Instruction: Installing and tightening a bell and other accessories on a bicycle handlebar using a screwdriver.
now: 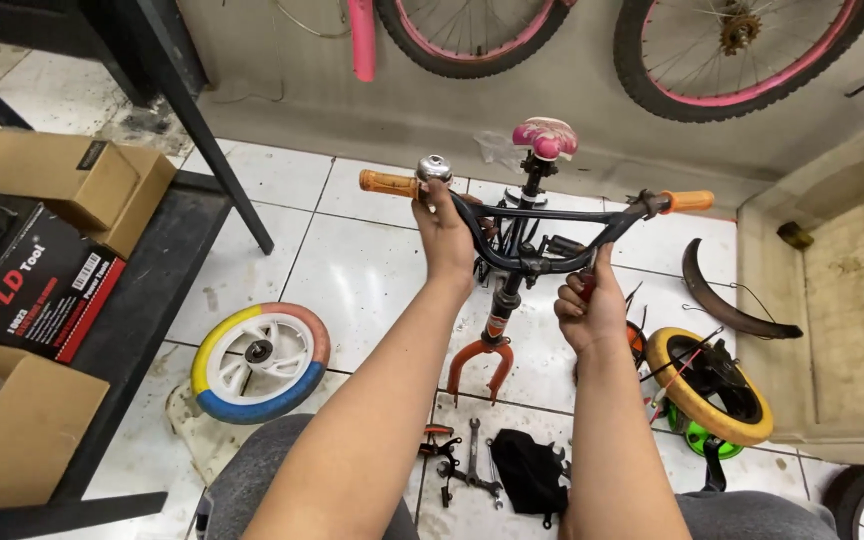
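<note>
Handlebar (552,215) on small bike frame, upright on tiled floor (352,260) | left hand (446,235) wrapped round bar beside bell (434,168) | right hand (590,305) closed on red-handled tool at stem clamp | advice: steady bar level, square to orange fork (479,362), turn tool slowly | wrenches (467,462) near knees

Cardboard boxes (62,180), black-red carton (37,285), left shelf

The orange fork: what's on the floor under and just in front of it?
Below the orange fork lie a wrench, small dark tools and a black cloth on the tile floor. The person's forearms cover part of that spot, so anything beneath them cannot be seen.
</note>
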